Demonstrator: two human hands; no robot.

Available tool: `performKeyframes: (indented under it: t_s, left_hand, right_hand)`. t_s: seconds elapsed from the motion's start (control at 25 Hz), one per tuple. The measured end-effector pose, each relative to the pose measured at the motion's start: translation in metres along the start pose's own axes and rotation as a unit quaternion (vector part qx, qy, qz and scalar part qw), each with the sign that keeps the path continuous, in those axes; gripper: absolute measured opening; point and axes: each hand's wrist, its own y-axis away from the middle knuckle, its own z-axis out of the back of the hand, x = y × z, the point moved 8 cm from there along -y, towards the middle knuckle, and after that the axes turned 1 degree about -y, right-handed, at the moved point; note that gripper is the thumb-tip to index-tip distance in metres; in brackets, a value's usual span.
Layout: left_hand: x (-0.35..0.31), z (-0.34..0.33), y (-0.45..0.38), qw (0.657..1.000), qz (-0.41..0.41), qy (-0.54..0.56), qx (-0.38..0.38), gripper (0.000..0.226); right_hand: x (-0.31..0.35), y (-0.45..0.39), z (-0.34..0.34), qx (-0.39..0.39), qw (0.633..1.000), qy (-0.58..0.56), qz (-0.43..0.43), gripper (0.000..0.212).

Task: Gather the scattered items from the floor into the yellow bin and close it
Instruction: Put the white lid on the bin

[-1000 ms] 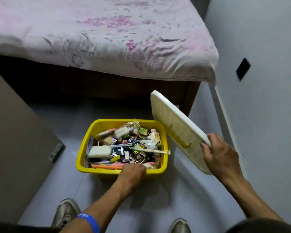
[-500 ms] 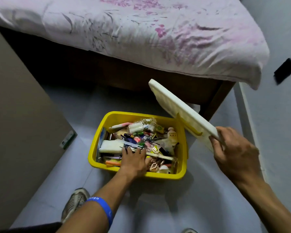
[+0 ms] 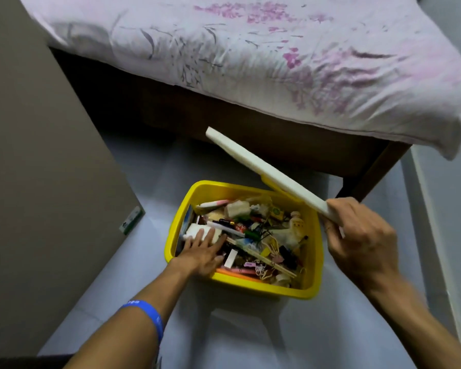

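Right hand grips white flat plastic lid, tilted above right rim of yellow plastic bin; left hand, fingers flat, presses clutter inside bin.

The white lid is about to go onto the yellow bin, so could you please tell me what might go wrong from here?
1. The left hand lies flat on the contents; the white lid, held by the right hand, could trap it.
2. Items heaped near the yellow bin rim may stop the lid seating.
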Motion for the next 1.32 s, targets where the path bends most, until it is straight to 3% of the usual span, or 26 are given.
performKeyframes:
  t_s: [0.08, 0.16, 0.2, 0.24, 0.4, 0.48, 0.52, 0.6, 0.68, 0.76, 0.8, 0.88, 0.92, 1.08, 1.16, 1.2, 1.24, 1.32]
  left_hand:
    - [-0.002, 0.033, -0.007, 0.989, 0.0, -0.095, -0.109, 0.058]
    - [-0.021, 0.07, -0.02, 0.966, -0.003, -0.059, -0.252, 0.056]
    - [-0.033, 0.08, -0.03, 0.962, -0.017, -0.018, -0.273, 0.062]
    - [-0.043, 0.081, -0.047, 0.968, -0.028, 0.015, -0.249, 0.067]
    - [-0.052, 0.019, -0.079, 0.995, -0.058, 0.077, -0.008, 0.074]
    - [-0.041, 0.017, -0.065, 0.99, -0.095, 0.101, -0.037, 0.069]
    - [-0.033, 0.028, -0.052, 0.981, -0.106, 0.121, -0.104, 0.064]
    - [-0.011, 0.062, -0.016, 0.927, -0.08, 0.218, -0.294, 0.045]
    - [0.034, 0.077, 0.027, 0.822, 0.061, 0.354, -0.443, 0.019]
    - [0.076, 0.073, 0.061, 0.693, 0.202, 0.49, -0.489, 0.021]
    - [0.089, 0.073, 0.07, 0.641, 0.219, 0.545, -0.494, 0.029]
    - [0.105, 0.079, 0.077, 0.576, 0.173, 0.631, -0.49, 0.04]
    - [0.11, 0.077, 0.076, 0.568, 0.156, 0.661, -0.466, 0.04]
    - [0.121, 0.034, 0.067, 0.64, 0.205, 0.662, -0.333, 0.05]
    - [0.116, 0.037, 0.076, 0.657, 0.199, 0.618, -0.382, 0.037]
    - [0.107, 0.044, 0.08, 0.7, 0.166, 0.558, -0.413, 0.025]
    - [0.087, 0.05, 0.08, 0.768, 0.097, 0.488, -0.403, 0.019]
    - [0.037, 0.034, 0.074, 0.894, -0.04, 0.345, -0.284, 0.015]
  right_hand:
    - [-0.012, -0.001, 0.002, -0.012, 1.0, -0.008, 0.002, 0.024]
    - [-0.023, -0.01, 0.0, -0.026, 1.0, -0.011, -0.009, 0.026]
    - [-0.025, -0.016, -0.002, -0.031, 0.999, -0.015, -0.015, 0.027]
    - [-0.027, -0.023, -0.006, -0.037, 0.999, -0.02, -0.019, 0.028]
    - [-0.03, -0.04, -0.015, -0.03, 0.998, -0.052, -0.02, 0.029]
    - [-0.034, -0.043, -0.011, -0.024, 0.997, -0.072, -0.019, 0.03]
    - [-0.032, -0.045, -0.008, -0.026, 0.996, -0.082, -0.015, 0.031]
    - [-0.027, -0.054, 0.003, -0.041, 0.995, -0.094, -0.01, 0.03]
    - [-0.023, -0.07, 0.016, -0.06, 0.991, -0.12, -0.015, 0.03]
    - [-0.023, -0.091, 0.02, -0.046, 0.979, -0.193, -0.036, 0.032]
    - [-0.024, -0.102, 0.015, -0.02, 0.97, -0.24, -0.045, 0.033]
    - [-0.025, -0.122, -0.006, 0.05, 0.943, -0.324, -0.064, 0.036]
    - [-0.025, -0.128, -0.021, 0.091, 0.927, -0.356, -0.076, 0.036]
    - [-0.021, -0.128, -0.08, 0.202, 0.897, -0.38, -0.102, 0.03]
    - [-0.025, -0.13, -0.095, 0.211, 0.878, -0.414, -0.119, 0.028]
    - [-0.03, -0.133, -0.097, 0.2, 0.874, -0.424, -0.126, 0.027]
    - [-0.036, -0.138, -0.095, 0.18, 0.876, -0.429, -0.128, 0.024]
    - [-0.049, -0.141, -0.083, 0.125, 0.879, -0.438, -0.142, 0.019]
